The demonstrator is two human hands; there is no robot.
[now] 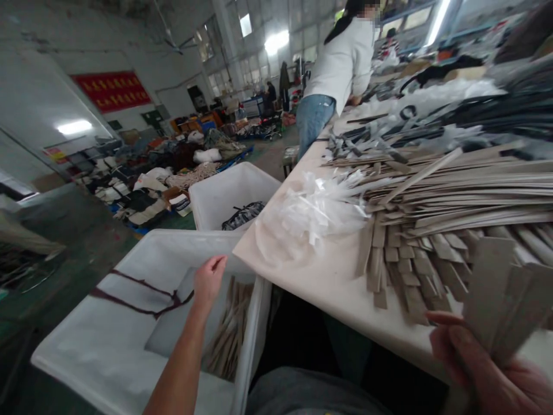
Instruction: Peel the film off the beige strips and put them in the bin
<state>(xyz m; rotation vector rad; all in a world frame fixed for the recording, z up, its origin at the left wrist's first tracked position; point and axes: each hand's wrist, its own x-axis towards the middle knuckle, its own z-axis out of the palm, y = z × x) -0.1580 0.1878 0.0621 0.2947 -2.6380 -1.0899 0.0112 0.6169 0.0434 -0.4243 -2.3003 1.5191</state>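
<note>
Your right hand (484,363) is closed around several flat grey-brown strips (492,288), thumb across their lower ends, the strips fanned upright at the table's near edge. Your left hand (209,282) is above the large white bin (78,340), its fingers drawn together; whether anything is pinched between them cannot be told. Below that hand, the bin contains a grey sheet, a dark brown cord (129,305) and loose strips (233,328) along the side nearest you. On the cloth-covered table (280,274), stacked strips (470,196) lie beside crumpled clear plastic (319,210). Lettering noted: a red wall banner (111,90) bears two lines of yellow characters, too blurred to read; a smaller red-and-yellow sign (56,154) is likewise illegible. A co-worker in a white top (339,66) leans over the table's far side.
</note>
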